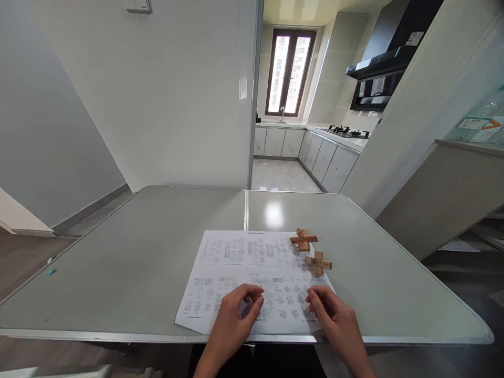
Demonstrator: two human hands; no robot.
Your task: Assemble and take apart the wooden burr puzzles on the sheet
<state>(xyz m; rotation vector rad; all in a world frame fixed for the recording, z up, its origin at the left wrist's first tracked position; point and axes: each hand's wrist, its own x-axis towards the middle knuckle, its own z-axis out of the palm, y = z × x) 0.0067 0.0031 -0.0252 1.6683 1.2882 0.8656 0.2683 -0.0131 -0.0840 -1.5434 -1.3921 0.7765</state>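
Fingers [252,288] apart on left hand [235,319], can't tell on right hand [342,320]; snagging paper [236,271] could topple wooden crosses [303,241] [319,263] at its 2 o'clock.

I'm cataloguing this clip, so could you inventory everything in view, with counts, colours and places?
darker wooden cross: 1, reddish brown, paper's far right corner
lighter wooden cross: 1, tan, dark markings, paper's right edge
printed paper: count unclear, white, table's near middle
table: 1, grey-green, foreground
small scrap: 1, teal, table's left
switch plate: 1, white, upper left wall
window: 1, dark-framed, kitchen
faucet: 1, silvery, below window
cabinets: several, whitish, kitchen
hob: 1, black, right counter
range hood: 1, black, above hob
bottles: count unclear, clear, right ledge
hands: 2, bare, left and right, by paper's near edge
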